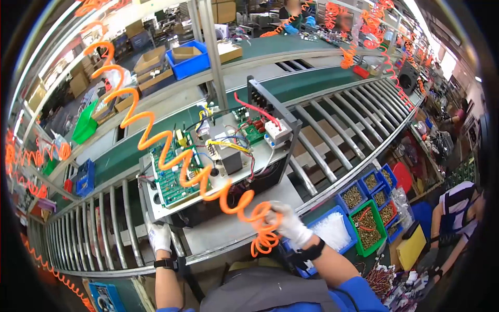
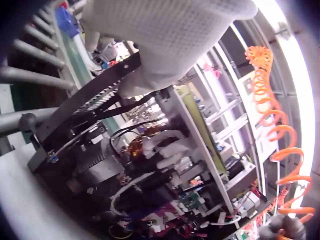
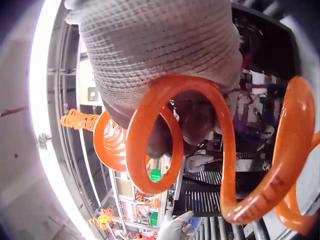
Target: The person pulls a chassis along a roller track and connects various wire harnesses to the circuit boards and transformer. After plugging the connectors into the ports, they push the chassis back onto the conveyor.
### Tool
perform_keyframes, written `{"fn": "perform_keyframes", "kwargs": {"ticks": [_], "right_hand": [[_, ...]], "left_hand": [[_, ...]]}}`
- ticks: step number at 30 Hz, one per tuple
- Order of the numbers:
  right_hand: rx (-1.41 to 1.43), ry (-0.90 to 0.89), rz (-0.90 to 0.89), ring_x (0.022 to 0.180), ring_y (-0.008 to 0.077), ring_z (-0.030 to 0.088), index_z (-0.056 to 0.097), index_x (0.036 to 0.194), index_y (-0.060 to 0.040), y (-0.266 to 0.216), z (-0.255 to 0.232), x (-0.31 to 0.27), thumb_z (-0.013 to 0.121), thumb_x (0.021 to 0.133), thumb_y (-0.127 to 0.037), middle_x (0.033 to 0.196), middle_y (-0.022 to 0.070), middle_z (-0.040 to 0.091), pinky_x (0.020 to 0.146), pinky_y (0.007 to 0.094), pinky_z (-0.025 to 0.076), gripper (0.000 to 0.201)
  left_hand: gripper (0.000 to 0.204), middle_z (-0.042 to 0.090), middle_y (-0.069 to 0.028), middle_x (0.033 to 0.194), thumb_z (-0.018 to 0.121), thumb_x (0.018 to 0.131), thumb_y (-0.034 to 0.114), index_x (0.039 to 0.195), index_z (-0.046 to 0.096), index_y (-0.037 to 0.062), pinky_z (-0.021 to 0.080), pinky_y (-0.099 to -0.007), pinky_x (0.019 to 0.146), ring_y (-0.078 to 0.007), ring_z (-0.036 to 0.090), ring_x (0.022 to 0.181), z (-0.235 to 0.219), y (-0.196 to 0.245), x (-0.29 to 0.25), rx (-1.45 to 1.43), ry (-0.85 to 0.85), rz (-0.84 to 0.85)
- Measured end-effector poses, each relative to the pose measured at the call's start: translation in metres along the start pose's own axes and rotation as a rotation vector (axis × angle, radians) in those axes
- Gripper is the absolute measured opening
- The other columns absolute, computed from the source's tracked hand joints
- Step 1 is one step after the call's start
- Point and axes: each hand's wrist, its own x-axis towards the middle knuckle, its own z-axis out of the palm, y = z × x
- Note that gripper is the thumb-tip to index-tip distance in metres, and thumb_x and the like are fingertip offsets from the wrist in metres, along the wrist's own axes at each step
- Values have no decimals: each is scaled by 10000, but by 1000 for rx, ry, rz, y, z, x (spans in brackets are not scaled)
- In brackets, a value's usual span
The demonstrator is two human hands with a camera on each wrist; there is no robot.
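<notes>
A chassis [image 1: 179,210] with a green circuit board [image 1: 174,177], a dark transformer [image 1: 228,156] and coloured wires lies on the roller conveyor. My gloved left hand [image 1: 159,238] is at its near left corner; in the left wrist view its fingers curl over a dark metal bar [image 2: 90,95] of the chassis. My gloved right hand [image 1: 288,223] is right of the chassis's near edge, curled at the lower end of an orange coiled air hose [image 1: 195,179]. Loops of the hose [image 3: 227,150] cross before its fingers in the right wrist view; anything else inside that fist is hidden.
Metal rollers [image 1: 332,140] run to both sides of the chassis. At the right stand a blue bin of white plastic pieces [image 1: 332,231], a green bin of brass-coloured hardware [image 1: 368,229] and several small blue bins. A green belt [image 1: 270,47] and metal uprights stand behind. Another person is at the right.
</notes>
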Motion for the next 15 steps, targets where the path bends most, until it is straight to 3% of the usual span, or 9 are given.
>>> {"fn": "perform_keyframes", "kwargs": {"ticks": [2, 3, 4, 5, 7, 10, 11, 14, 15], "right_hand": [[204, 261, 108, 773, 69, 528, 635, 1100, -20, 4, -26, -13, 612, 977, -201, 931, -12, 573, 660, 254, 467, 220], [192, 298, 67, 785, 65, 530, 633, 1102, -19, 5, -37, -19, 615, 978, -212, 934, -18, 577, 670, 247, 467, 230], [181, 335, 25, 797, 61, 532, 632, 1105, -17, 6, -43, -23, 619, 980, -222, 937, -23, 581, 680, 240, 467, 240], [178, 371, -1, 827, 55, 542, 630, 1110, -17, 9, -44, -27, 606, 990, -236, 941, -21, 595, 700, 228, 464, 250], [140, 374, 21, 837, 53, 547, 631, 1099, -16, 15, -46, -34, 596, 995, -244, 932, -20, 603, 712, 221, 466, 253], [96, 381, 84, 831, 56, 563, 633, 1062, -14, 6, -43, -29, 575, 1006, -277, 908, -12, 618, 720, 222, 484, 275], [103, 411, 81, 823, 62, 576, 635, 1052, -14, 6, -45, -30, 571, 1008, -292, 899, -11, 625, 724, 230, 493, 288], [91, 437, 65, 837, 75, 593, 631, 1049, -6, 12, -49, -33, 573, 1002, -347, 902, -3, 632, 743, 251, 508, 349], [209, 385, 15, 854, 77, 591, 628, 1060, -8, 12, -50, -32, 581, 995, -358, 916, 0, 632, 751, 254, 505, 359]], "left_hand": [[614, 694, -228, 1046, 708, 739, 62, 1309, 507, -44, 513, -431, 862, -376, 670, 957, 0, 3, 5, -80, -71, -122], [426, 716, -209, 960, 734, 756, 104, 1132, 614, -56, 523, -426, 808, -363, 688, 883, 1, 11, 4, -126, 48, 41], [426, 716, -209, 960, 734, 756, 104, 1132, 614, -56, 523, -426, 808, -363, 688, 883, 5, 4, 9, -125, 56, 46], [406, 718, -206, 967, 745, 759, 125, 1102, 629, -61, 520, -417, 802, -344, 690, 889, 13, -13, 15, -77, 4, -64], [400, 723, -199, 990, 766, 764, 165, 1066, 658, -73, 518, -387, 792, -299, 698, 906, 8, -4, 14, 10, -65, -221], [320, 737, -177, 933, 730, 735, 127, 1011, 704, -34, 533, -381, 751, -277, 711, 863, 30, -50, 32, -1, -3, -132], [428, 690, -275, 1035, 728, 753, 196, 1069, 647, -80, 519, -429, 861, -397, 661, 1030, 18, -28, 27, 12, -95, -199], [396, 701, -244, 1040, 714, 751, 166, 1083, 656, -41, 526, -417, 835, -385, 670, 1012, 25, -42, 33, -108, -159, -248], [363, 706, -227, 1044, 704, 759, 142, 1082, 666, -20, 528, -411, 825, -366, 678, 1000, 28, -47, 32, -146, -117, -188]]}}
